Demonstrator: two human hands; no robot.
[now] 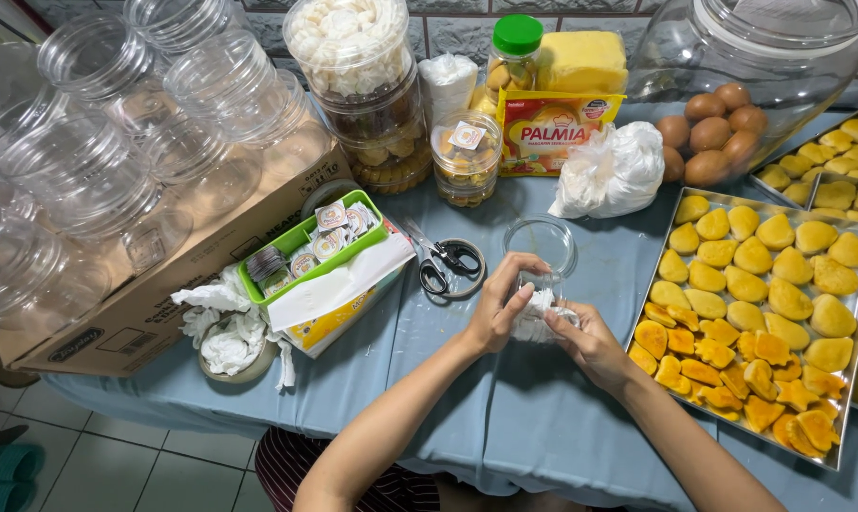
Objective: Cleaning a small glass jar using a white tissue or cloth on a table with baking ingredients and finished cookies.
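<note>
My left hand [498,308] grips a small clear plastic jar [539,248] from the left side, over the blue tablecloth. My right hand [590,343] presses a wad of white tissue [535,320] against the jar's lower part. Both hands meet at the table's middle, just left of a metal baking tray [848,334] filled with yellow and orange cookies [753,303]. Black-handled scissors [445,261] lie on a tape roll just left of my left hand.
Several empty clear jars [97,142] are stacked on a cardboard box [163,284] at left. A green basket of small labels [305,248] sits on a tissue box. At the back stand filled cookie jars [372,104], a yellow sachet [547,128], a white bag [611,171] and eggs [713,128].
</note>
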